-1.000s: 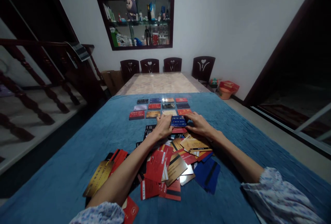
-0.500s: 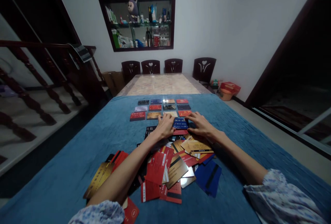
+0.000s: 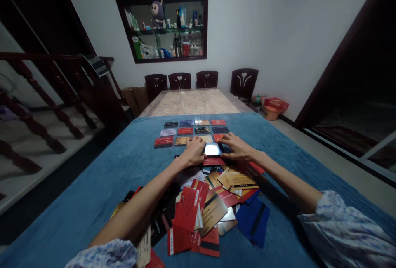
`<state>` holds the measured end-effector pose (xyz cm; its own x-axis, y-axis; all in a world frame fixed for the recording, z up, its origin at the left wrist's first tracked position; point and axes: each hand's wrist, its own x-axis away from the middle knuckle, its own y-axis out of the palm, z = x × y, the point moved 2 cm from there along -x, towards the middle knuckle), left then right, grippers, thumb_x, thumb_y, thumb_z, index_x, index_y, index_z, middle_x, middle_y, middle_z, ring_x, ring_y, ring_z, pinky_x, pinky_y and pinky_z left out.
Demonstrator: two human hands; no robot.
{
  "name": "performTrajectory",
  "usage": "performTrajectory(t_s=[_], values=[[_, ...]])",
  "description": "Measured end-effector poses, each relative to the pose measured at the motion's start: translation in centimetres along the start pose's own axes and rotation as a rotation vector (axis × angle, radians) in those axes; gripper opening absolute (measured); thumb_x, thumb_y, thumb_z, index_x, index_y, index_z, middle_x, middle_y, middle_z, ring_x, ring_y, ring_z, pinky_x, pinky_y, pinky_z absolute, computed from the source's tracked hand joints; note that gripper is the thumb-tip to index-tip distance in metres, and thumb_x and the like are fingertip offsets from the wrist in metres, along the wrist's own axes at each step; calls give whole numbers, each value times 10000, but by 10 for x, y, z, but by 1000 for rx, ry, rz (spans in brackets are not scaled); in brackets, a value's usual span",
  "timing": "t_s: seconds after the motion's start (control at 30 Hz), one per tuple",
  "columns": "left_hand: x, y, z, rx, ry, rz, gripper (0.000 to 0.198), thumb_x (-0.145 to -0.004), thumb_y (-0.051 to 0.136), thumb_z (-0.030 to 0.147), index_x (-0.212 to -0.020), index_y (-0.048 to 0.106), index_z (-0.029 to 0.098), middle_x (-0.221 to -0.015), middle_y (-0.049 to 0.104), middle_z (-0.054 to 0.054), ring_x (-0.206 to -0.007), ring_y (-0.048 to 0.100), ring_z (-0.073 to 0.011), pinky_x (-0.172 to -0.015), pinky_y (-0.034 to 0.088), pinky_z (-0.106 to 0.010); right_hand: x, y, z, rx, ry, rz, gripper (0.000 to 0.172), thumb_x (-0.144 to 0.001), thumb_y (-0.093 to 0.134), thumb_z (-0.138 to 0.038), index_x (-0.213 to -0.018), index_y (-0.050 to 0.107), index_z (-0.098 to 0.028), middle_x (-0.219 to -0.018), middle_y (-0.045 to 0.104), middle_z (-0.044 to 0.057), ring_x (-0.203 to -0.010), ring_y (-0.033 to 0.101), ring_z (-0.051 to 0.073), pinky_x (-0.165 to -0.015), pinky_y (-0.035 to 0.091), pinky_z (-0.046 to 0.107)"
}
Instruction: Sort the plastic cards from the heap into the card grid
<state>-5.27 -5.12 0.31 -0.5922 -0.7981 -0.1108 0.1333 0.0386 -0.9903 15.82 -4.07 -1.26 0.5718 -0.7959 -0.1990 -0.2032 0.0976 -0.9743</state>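
Between both hands is a card (image 3: 213, 149), whose top is washed out by bright glare. My left hand (image 3: 194, 151) grips its left edge with closed fingers. On the opposite edge, the fingers of my right hand (image 3: 236, 147) are closed too. Whether more cards lie beneath it in a stack I cannot tell. A red card (image 3: 214, 161) shows just below the hands. Nearer me spreads a loose heap with a red card (image 3: 189, 206), gold cards (image 3: 213, 210) and blue cards (image 3: 254, 220). Beyond my fingers stand neat card stacks in rows, including a red stack (image 3: 163, 141) at the left.
A blue cloth (image 3: 102, 196) covers the near part of the table, with the bare stone-patterned tabletop (image 3: 194, 102) behind it. Several dark chairs (image 3: 207, 79) line the far side. More cards (image 3: 144, 247) lie beside my left forearm.
The card between my hands showed a blue printed face before; now it is tilted and glares white. Both hands stay on its edges. A red card now shows beside my right forearm.
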Motion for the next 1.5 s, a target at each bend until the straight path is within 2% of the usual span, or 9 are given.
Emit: performTrajectory(t_s=[0.23, 0.4, 0.7, 0.93, 1.07, 1.23, 1.5], values=[[-1, -7, -21, -27, -44, -8, 307, -786, 631, 213, -1090, 594, 195, -1228, 576, -122, -1214, 442, -313, -989, 353, -496, -25, -4, -5, 24, -78, -2, 459, -798, 697, -440, -1184, 656, -196, -1133, 597, 136, -1052, 477, 293, -814, 443, 388], [-3, -16, -35, -21, -76, -16, 352, -786, 628, 220, -1136, 603, 217, -1246, 581, -118, -1234, 429, -330, -1008, 340, -531, -47, -5, -9, 53, -43, -5, 431, -781, 727, -439, -1144, 679, -210, -1110, 604, 123, -1066, 486, 301, -824, 452, 400], [-13, -24, -61, -69, -113, -38, 383, -797, 593, 201, -1180, 606, 203, -1260, 578, -139, -1242, 419, -339, -990, 363, -550, -84, -12, -13, 64, -92, -77, 433, -806, 711, -399, -1172, 679, -172, -1182, 616, 147, -1071, 504, 308, -871, 443, 404], [-27, -30, -87, -149, -128, -25, 343, -798, 601, 256, -1136, 626, 201, -1238, 583, -141, -1208, 437, -346, -968, 367, -549, -117, -13, -11, 110, -109, -82, 418, -825, 697, -431, -1157, 680, -178, -1250, 594, 162, -1133, 478, 320, -877, 436, 393], [-37, -34, -101, -157, -138, -31, 326, -786, 579, 232, -1104, 641, 193, -1220, 588, -146, -1192, 445, -354, -965, 354, -556, -133, -15, -12, 140, -86, -96, 406, -846, 672, -446, -1153, 677, -179, -1205, 608, 154, -1102, 489, 309, -834, 430, 366], [-49, -37, -112, -169, -171, -44, 354, -773, 554, 181, -1116, 639, 191, -1227, 586, -146, -1184, 449, -347, -958, 359, -547, -149, -16, -11, 139, -42, -123, 400, -857, 641, -459, -1153, 670, -191, -1220, 592, 154, -1129, 467, 328, -793, 423, 365], [-68, -35, -130, -194, -209, -47, 364, -787, 534, 174, -1138, 628, 196, -1250, 580, -143, -1203, 441, -332, -969, 367, -555, -174, -13, -2, 142, -6, -139, 389, -849, 626, -443, -1135, 683, -186, -1242, 587, 164, -1173, 449, 365, -815, 423, 399]])
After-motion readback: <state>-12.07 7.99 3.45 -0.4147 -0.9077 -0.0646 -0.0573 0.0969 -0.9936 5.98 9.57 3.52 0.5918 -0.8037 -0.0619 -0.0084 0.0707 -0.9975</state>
